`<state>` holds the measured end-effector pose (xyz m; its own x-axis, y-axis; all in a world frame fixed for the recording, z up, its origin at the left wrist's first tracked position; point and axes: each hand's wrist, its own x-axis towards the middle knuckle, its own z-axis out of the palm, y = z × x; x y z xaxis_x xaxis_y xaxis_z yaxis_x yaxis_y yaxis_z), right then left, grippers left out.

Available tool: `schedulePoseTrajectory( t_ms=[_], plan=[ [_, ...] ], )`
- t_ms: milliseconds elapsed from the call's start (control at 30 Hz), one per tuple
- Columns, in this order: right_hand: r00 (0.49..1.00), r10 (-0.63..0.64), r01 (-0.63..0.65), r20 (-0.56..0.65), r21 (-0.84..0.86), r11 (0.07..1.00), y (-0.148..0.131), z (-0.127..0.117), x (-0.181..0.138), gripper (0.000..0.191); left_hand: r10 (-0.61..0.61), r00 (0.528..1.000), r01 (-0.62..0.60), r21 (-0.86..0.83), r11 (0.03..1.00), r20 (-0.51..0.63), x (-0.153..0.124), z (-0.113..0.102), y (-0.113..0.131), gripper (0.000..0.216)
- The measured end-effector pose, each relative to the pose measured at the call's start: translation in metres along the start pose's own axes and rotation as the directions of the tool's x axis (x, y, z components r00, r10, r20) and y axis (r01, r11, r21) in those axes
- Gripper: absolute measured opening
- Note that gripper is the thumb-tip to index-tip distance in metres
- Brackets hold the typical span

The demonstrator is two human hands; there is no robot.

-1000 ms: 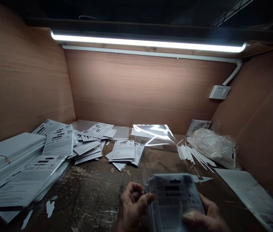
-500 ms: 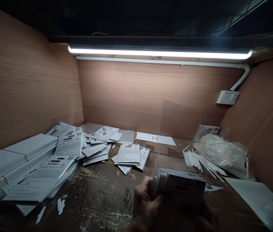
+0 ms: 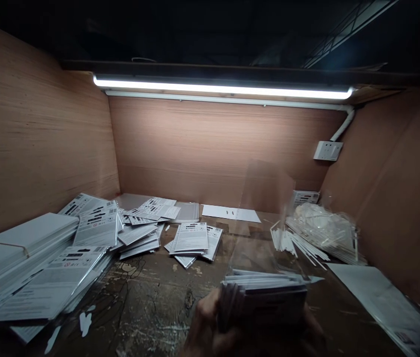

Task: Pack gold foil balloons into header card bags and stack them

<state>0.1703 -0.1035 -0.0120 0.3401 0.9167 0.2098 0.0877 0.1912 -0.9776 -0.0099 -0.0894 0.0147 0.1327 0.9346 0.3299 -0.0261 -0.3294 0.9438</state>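
Low in the middle of the view, both my hands hold a thick stack of printed cards, tipped edge-on so its top edges face me. My left hand wraps around the stack's left side. My right hand grips the right side, mostly in shadow. A clear plastic sleeve stands up from the top of the stack, nearly see-through against the back wall.
Piles of printed cards spread over the left of the worn wooden table, with a small pile in the middle. Banded white bundles lie far left. White strips and a crumpled plastic bag sit at right. A wall socket.
The stack has been tipped from face-up to edge-on and raised slightly. A clear sleeve that lay flat on the table at the back now stands above the stack.
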Motion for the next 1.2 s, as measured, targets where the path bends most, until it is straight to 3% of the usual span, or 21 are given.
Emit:
schedulePoseTrajectory(
  t_ms=[100,233,333,467,600,700,900,1200],
  plan=[
    [0.996,-0.084,0.083,-0.043,-0.031,0.996,-0.010,0.005,0.000,0.026,-0.042,0.999,0.040,-0.130,0.991,-0.007,0.008,0.003,0.011,0.040],
    [0.995,-0.100,0.099,-0.028,-0.030,0.995,-0.020,0.010,0.005,0.013,0.005,0.999,-0.016,-0.250,0.968,-0.048,0.016,0.010,0.010,0.031],
    [0.996,-0.083,0.084,-0.017,0.051,0.995,-0.023,0.015,0.011,0.015,-0.047,0.997,0.029,-0.247,0.969,-0.068,0.020,0.013,0.004,0.026],
    [0.991,0.026,-0.058,0.134,0.236,0.970,-0.026,0.019,0.020,0.023,-0.092,0.992,0.077,-0.168,0.983,-0.085,0.025,0.013,-0.002,0.022],
    [0.939,0.195,-0.281,0.283,0.303,0.911,-0.033,0.021,0.027,0.031,-0.134,0.991,0.131,-0.178,0.975,-0.004,0.024,0.009,-0.001,0.028],
    [0.907,0.296,-0.386,0.299,0.310,0.869,-0.036,0.024,0.029,0.037,-0.152,0.987,0.162,-0.273,0.948,0.057,0.021,0.004,0.004,0.031],
    [0.867,0.345,-0.461,0.359,0.317,0.829,-0.030,0.025,0.032,0.036,-0.216,0.970,0.242,-0.529,0.814,0.111,0.025,-0.001,0.007,0.033],
    [0.865,0.306,-0.427,0.397,0.265,0.864,-0.019,0.024,0.033,0.033,-0.353,0.930,0.220,-0.622,0.752,-0.097,0.041,0.002,-0.011,0.020]
  ],
)
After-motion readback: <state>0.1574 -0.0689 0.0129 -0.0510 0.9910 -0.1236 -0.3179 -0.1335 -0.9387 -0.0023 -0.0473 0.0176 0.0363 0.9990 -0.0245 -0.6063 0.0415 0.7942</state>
